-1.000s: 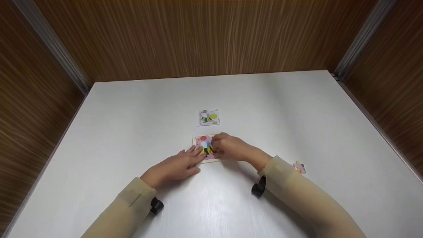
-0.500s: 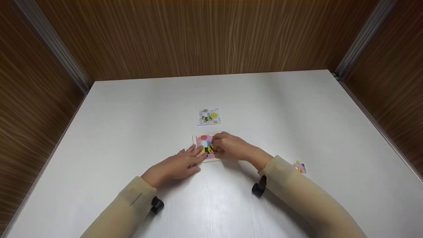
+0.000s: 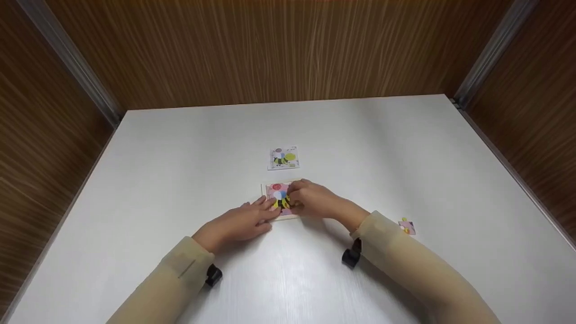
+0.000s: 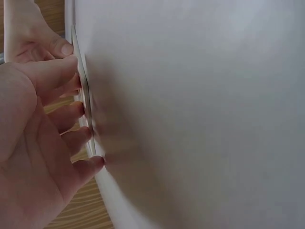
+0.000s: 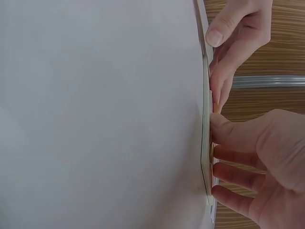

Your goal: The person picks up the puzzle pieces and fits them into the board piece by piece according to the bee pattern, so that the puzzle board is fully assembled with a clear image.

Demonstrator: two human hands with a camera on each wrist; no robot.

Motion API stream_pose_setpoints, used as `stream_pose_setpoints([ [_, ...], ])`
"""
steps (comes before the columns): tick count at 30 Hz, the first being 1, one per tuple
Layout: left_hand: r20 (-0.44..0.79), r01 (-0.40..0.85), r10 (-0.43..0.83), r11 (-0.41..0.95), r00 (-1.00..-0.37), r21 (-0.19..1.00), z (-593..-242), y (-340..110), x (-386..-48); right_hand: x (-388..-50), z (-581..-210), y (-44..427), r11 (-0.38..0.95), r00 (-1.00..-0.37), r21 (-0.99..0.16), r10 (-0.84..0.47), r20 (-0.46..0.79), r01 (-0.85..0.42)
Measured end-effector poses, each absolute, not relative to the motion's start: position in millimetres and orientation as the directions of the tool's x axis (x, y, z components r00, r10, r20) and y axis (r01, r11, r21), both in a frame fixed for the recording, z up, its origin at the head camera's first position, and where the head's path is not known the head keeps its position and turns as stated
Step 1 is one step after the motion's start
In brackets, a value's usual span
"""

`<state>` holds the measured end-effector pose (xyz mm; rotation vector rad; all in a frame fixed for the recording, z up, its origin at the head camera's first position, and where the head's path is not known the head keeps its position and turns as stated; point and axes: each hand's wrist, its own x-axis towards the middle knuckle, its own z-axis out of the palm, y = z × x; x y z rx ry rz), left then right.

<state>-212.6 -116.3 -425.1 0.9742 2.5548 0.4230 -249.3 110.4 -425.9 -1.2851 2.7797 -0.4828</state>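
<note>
A square bee jigsaw puzzle point(image 3: 277, 187) in a pale tray lies mid-table, with a pink background and a yellow-and-black bee. My left hand point(image 3: 238, 223) rests on its lower left part, fingers spread and fairly straight. Over the right part of the tray, my right hand point(image 3: 315, 200) has its fingers bent and pinches a puzzle piece, mostly hidden under the fingertips. In the right wrist view, the thumb and fingertips of the right hand point(image 5: 262, 162) meet the upper face of the thin board point(image 5: 206, 133). The left wrist view shows the left hand point(image 4: 43, 124) touching the same board edge-on.
Behind the tray lies a square picture card point(image 3: 284, 158) with the same bee design. A loose puzzle piece point(image 3: 407, 227), pink with yellow, lies to the right, next to my right sleeve point(image 3: 387, 234). Brown wood-grain panels point(image 3: 288, 49) border the white table point(image 3: 202, 148).
Both hands stay at the puzzle with almost no movement. The whole view shifts slightly; the card and the loose piece lie where they were.
</note>
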Motion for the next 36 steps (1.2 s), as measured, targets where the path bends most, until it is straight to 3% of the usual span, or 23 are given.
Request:
stream_pose_setpoints([
  [9, -0.197, 0.64, 0.704, 0.705, -0.682, 0.306, -428.0, -115.5, -211.8, -251.0, -423.6, 110.1, 0.616, -0.664, -0.3, -0.742, 0.09, -0.729],
  [21, -0.192, 0.623, 0.71, 0.693, -0.678, 0.363, -428.9, -118.7, -210.9, -251.5, -424.8, 109.0, 0.647, -0.699, -0.321, -0.711, 0.072, -0.692],
  [36, -0.237, 0.588, 0.692, 0.711, -0.682, 0.385, -425.2, -121.3, -208.5, -250.4, -426.0, 107.7, 0.635, -0.672, -0.244, -0.733, 0.109, -0.733],
])
